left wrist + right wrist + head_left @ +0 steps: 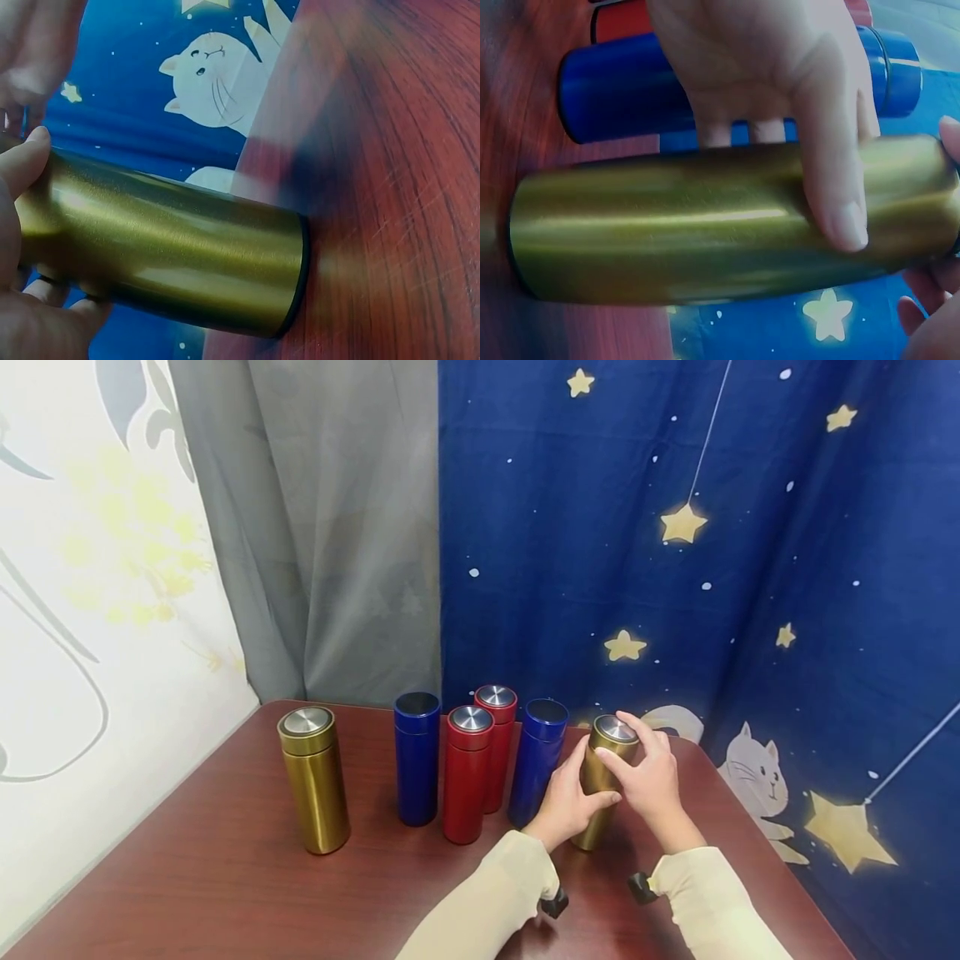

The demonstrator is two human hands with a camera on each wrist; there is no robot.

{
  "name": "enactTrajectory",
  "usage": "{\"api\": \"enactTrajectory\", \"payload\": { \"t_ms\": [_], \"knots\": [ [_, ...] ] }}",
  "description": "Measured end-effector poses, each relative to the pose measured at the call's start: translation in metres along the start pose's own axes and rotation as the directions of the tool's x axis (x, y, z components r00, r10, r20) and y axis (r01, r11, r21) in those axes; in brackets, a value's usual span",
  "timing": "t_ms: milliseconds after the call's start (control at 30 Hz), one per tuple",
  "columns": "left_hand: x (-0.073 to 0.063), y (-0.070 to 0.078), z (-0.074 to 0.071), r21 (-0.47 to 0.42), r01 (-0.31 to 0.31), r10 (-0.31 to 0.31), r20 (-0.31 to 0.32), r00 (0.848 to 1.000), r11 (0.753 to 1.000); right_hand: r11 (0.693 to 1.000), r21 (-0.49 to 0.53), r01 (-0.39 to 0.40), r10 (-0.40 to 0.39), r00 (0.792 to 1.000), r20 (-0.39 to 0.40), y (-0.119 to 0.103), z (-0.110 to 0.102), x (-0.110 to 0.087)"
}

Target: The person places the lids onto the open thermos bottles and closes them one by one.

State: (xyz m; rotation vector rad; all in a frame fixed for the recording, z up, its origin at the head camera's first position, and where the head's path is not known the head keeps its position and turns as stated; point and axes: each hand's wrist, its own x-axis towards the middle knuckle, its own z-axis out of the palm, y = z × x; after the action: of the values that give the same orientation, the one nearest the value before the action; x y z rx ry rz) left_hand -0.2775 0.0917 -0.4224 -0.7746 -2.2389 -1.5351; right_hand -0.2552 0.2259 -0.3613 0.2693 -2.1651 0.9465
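A gold thermos flask (pixel 592 828) with a silver-topped lid stands at the table's right, its base on the tabletop. My left hand (pixel 567 799) grips its body, thumb across the near side, as the right wrist view also shows. Around the lid are the fingers of my right hand (pixel 651 774), which holds the flask's top. Just left of the hands is a blue flask (pixel 534 764) with a dark lid top. Beside that come two red flasks, one in front (pixel 464 789) and one behind (pixel 501 764), then another blue flask (pixel 417 768).
A second gold flask (pixel 320 793) stands alone at the left of the reddish-brown wooden table (pixel 247 893). Behind the table hang a grey curtain (pixel 352 543) and a blue star-patterned curtain (pixel 555 543). A white patterned wall surface (pixel 112 693) borders the left side.
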Motion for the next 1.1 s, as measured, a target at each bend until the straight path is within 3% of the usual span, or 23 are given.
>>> {"api": "enactTrajectory", "payload": {
  "t_ms": [300,433,733,900,1100],
  "knots": [
    [-0.002,0.0,0.004,0.059,-0.073,0.078,-0.088,0.993,0.996,1.0,-0.001,-0.016,0.016,0.99,-0.142,-0.008,0.013,-0.007],
    [-0.004,0.001,0.007,0.091,-0.062,0.072,-0.112,0.991,0.994,0.999,0.004,-0.046,0.046,0.985,-0.166,-0.011,0.017,-0.009],
    [-0.003,0.009,0.003,0.069,0.066,-0.062,-0.057,0.996,0.995,0.997,0.025,-0.071,0.073,0.993,-0.095,-0.012,0.013,-0.008],
    [0.0,0.013,-0.004,0.086,0.093,-0.091,-0.016,0.996,0.992,0.998,0.031,-0.059,0.06,0.998,-0.037,-0.012,0.011,-0.006],
    [-0.005,0.013,-0.005,0.055,0.128,-0.13,0.041,0.991,0.99,0.996,0.038,-0.08,0.08,0.997,0.019,-0.01,0.008,-0.012]
  ]
}}
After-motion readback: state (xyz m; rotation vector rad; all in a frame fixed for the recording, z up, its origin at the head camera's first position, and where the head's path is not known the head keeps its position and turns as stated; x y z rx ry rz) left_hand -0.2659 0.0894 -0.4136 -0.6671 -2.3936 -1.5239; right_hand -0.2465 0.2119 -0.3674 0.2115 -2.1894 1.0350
